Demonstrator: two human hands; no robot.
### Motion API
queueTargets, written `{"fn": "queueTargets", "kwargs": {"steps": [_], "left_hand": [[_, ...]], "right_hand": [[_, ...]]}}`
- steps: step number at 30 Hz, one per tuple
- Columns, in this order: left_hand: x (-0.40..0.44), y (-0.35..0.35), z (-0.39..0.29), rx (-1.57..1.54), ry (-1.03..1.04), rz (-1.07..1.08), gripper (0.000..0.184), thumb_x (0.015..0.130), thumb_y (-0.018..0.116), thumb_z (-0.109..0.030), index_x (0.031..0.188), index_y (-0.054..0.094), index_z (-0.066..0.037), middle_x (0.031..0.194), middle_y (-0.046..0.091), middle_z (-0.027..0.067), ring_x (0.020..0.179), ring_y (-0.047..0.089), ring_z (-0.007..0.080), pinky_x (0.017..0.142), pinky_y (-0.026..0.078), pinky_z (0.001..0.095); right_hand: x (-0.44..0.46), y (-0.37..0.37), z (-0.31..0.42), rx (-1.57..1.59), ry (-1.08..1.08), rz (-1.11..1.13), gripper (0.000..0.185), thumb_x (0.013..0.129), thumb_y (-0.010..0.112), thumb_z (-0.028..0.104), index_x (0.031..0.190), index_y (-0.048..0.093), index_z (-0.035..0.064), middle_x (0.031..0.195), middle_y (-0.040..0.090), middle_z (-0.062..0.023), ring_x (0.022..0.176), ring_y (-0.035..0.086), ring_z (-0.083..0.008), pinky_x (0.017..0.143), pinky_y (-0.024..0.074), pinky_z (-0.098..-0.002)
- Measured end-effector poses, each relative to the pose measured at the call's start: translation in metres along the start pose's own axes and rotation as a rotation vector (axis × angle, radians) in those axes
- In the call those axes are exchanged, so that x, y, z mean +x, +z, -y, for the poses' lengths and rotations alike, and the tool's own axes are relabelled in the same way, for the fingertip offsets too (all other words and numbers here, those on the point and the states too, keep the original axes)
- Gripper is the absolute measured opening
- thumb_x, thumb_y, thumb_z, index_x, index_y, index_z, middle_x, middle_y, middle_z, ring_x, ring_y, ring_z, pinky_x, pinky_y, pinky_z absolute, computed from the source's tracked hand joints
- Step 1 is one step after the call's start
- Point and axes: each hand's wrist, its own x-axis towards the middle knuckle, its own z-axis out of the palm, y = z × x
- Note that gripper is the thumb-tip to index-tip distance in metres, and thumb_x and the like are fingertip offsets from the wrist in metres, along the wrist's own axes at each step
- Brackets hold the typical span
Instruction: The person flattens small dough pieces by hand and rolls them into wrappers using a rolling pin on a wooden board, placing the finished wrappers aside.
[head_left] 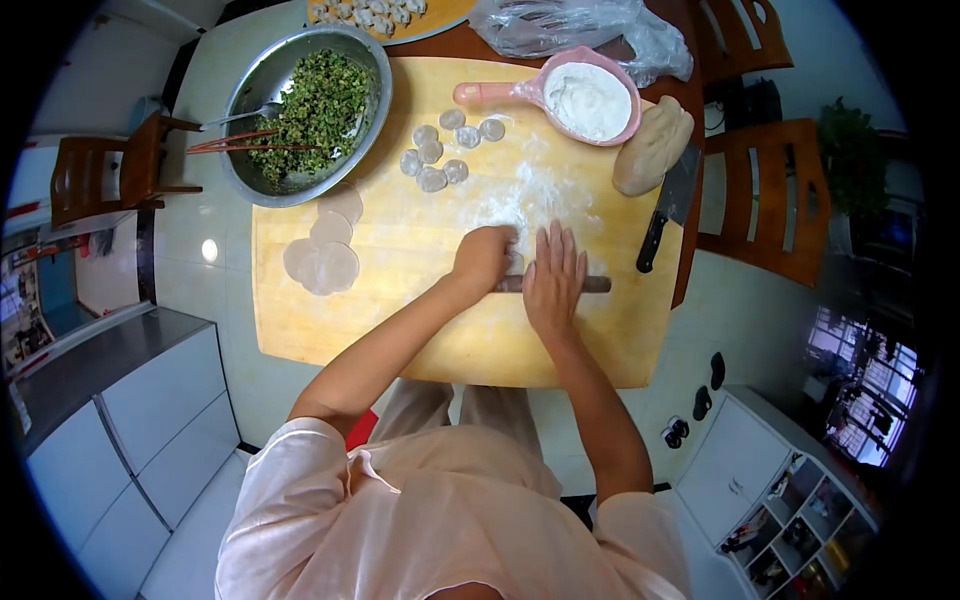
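My left hand [484,259] is closed at the left end of a dark rolling pin [597,285], its fingertips by a small dough piece [516,263]. My right hand [555,280] lies flat over the pin with fingers stretched out. Loose flour [530,197] covers the wooden board [420,340] just beyond both hands. Thin round wrappers [322,262] overlap on the board's left side. Several small dough discs [431,180] lie near the upper middle.
A metal bowl of green filling [320,110] with a spoon and chopsticks stands upper left. Upper right are a pink scoop of flour [588,102], a dough lump [653,147] and a knife [653,240]. A plastic bag [580,30] and a dumpling tray [440,20] lie beyond.
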Motion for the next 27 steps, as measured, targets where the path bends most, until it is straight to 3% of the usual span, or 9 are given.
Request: {"fn": "queueTargets", "kwargs": {"steps": [1, 5, 8, 12, 15, 18, 19, 24, 27], "left_hand": [[0.003, 0.005, -0.002, 0.116, 0.079, -0.035, 0.011, 0.069, 0.066, -0.008, 0.079, 0.07, -0.004, 0.076, 0.065, 0.0202, 0.075, 0.064, 0.0384, 0.069, 0.05, 0.0441], [0.027, 0.012, 0.0, 0.316, 0.027, 0.044, 0.009, 0.067, 0.066, -0.009, 0.075, 0.069, -0.005, 0.077, 0.066, 0.0189, 0.077, 0.064, 0.038, 0.068, 0.049, 0.0443], [0.018, 0.007, 0.016, 0.152, 0.118, 0.044, 0.009, 0.067, 0.067, -0.006, 0.076, 0.068, -0.004, 0.078, 0.066, 0.0182, 0.074, 0.064, 0.036, 0.067, 0.05, 0.0413], [-0.004, 0.0, 0.018, -0.196, -0.074, -0.028, 0.005, 0.068, 0.065, -0.006, 0.072, 0.067, -0.006, 0.076, 0.065, 0.0196, 0.076, 0.064, 0.037, 0.068, 0.05, 0.0446], [-0.002, 0.0, 0.001, 0.12, 0.09, -0.045, 0.01, 0.071, 0.068, -0.006, 0.08, 0.067, -0.001, 0.077, 0.066, 0.0202, 0.073, 0.064, 0.0362, 0.066, 0.05, 0.0425], [0.022, 0.007, 0.0, 0.272, 0.007, 0.052, 0.011, 0.069, 0.066, -0.006, 0.078, 0.067, -0.001, 0.076, 0.064, 0.0223, 0.074, 0.062, 0.039, 0.066, 0.048, 0.0451], [0.022, 0.006, 0.0, 0.274, 0.003, 0.046, 0.005, 0.067, 0.063, -0.006, 0.071, 0.066, -0.005, 0.076, 0.064, 0.0216, 0.075, 0.063, 0.039, 0.066, 0.049, 0.0468], [-0.001, -0.007, 0.01, 0.023, 0.01, -0.019, 0.004, 0.068, 0.064, -0.006, 0.07, 0.064, -0.004, 0.075, 0.064, 0.0208, 0.074, 0.062, 0.0389, 0.066, 0.048, 0.0452], [-0.004, -0.004, 0.012, -0.018, -0.001, -0.023, 0.008, 0.067, 0.067, -0.008, 0.073, 0.064, -0.003, 0.074, 0.064, 0.0194, 0.071, 0.061, 0.038, 0.066, 0.049, 0.0441]], "right_hand": [[0.018, -0.002, 0.0, 0.009, -0.017, 0.002, 0.055, 0.085, 0.06, 0.018, 0.137, 0.047, 0.0039, 0.149, 0.038, -0.0151, 0.138, 0.034, -0.033, 0.108, 0.029, -0.0563], [0.063, 0.002, 0.0, 0.024, 0.019, -0.073, 0.055, 0.086, 0.061, 0.019, 0.137, 0.048, 0.0044, 0.15, 0.037, -0.0148, 0.137, 0.035, -0.0332, 0.109, 0.0291, -0.0551], [0.015, 0.006, -0.001, 0.01, 0.001, -0.009, 0.056, 0.086, 0.062, 0.02, 0.138, 0.047, 0.0049, 0.151, 0.035, -0.0146, 0.139, 0.033, -0.0334, 0.109, 0.0284, -0.0554], [-0.021, 0.003, 0.002, -0.02, -0.008, -0.006, 0.058, 0.085, 0.062, 0.022, 0.138, 0.047, 0.0055, 0.152, 0.035, -0.0148, 0.139, 0.033, -0.0333, 0.108, 0.028, -0.0567], [0.04, 0.003, 0.005, -0.014, 0.018, -0.033, 0.056, 0.087, 0.06, 0.02, 0.139, 0.045, 0.0048, 0.151, 0.036, -0.0154, 0.139, 0.033, -0.0338, 0.108, 0.0288, -0.0551], [0.063, 0.0, 0.009, 0.021, 0.04, -0.061, 0.055, 0.088, 0.059, 0.018, 0.14, 0.044, 0.0044, 0.15, 0.037, -0.0155, 0.138, 0.034, -0.0342, 0.109, 0.0292, -0.0536], [0.055, 0.001, 0.008, 0.029, 0.038, -0.06, 0.056, 0.087, 0.059, 0.018, 0.14, 0.044, 0.0044, 0.151, 0.036, -0.0153, 0.138, 0.034, -0.0342, 0.109, 0.0292, -0.0538], [-0.024, -0.006, 0.009, -0.022, -0.004, 0.012, 0.054, 0.085, 0.06, 0.017, 0.137, 0.048, 0.0052, 0.15, 0.037, -0.015, 0.138, 0.034, -0.0321, 0.107, 0.0308, -0.0546], [0.013, 0.001, 0.008, -0.047, -0.014, -0.014, 0.054, 0.086, 0.06, 0.018, 0.137, 0.047, 0.0048, 0.15, 0.037, -0.0149, 0.138, 0.035, -0.0327, 0.107, 0.0314, -0.0551]]}}
